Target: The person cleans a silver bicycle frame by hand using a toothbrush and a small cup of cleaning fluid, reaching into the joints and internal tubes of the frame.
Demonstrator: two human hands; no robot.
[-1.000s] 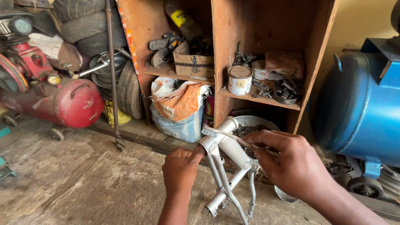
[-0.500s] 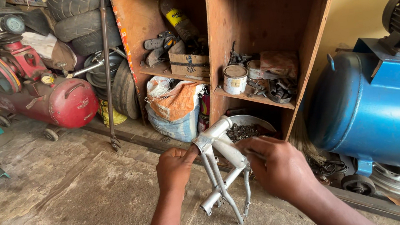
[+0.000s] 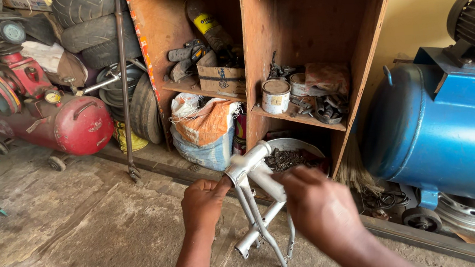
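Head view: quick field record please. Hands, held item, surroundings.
left hand: grips the top end of the silver bike frame
right hand: on the frame's right side, blurred, grip unclear
frame pose: upright, lower ends near the concrete floor
behind: wooden shelf unit with paint tin and metal basin
left side: red compressor
right side: blue tank

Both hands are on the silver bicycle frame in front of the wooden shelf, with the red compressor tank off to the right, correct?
Not quite. In the head view the red compressor tank is to the left; a blue tank is on the right. Both the left hand and right hand do hold the silver bicycle frame before the wooden shelf.
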